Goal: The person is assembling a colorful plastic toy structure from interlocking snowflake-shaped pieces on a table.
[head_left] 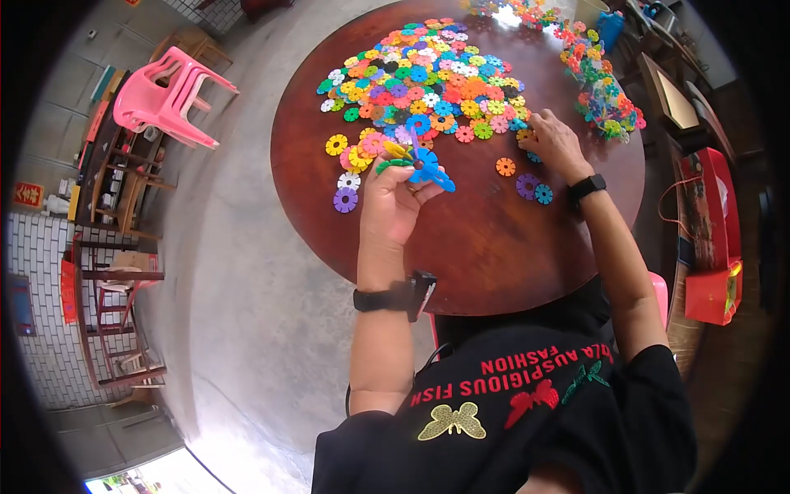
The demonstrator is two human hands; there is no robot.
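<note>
Head-worn fisheye, downward onto the hands (pixel 390 202)

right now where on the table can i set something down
Bare: the near table between left forearm and right forearm, and the rim left of the disc pile. Crowded: the far side, under that pile and the linked discs.

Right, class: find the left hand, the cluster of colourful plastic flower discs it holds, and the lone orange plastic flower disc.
Left hand (pixel 393 198): head view, middle of the hand.
Cluster of colourful plastic flower discs (pixel 427 170): head view, blue disc.
Lone orange plastic flower disc (pixel 505 162): head view, upper petals.
</note>
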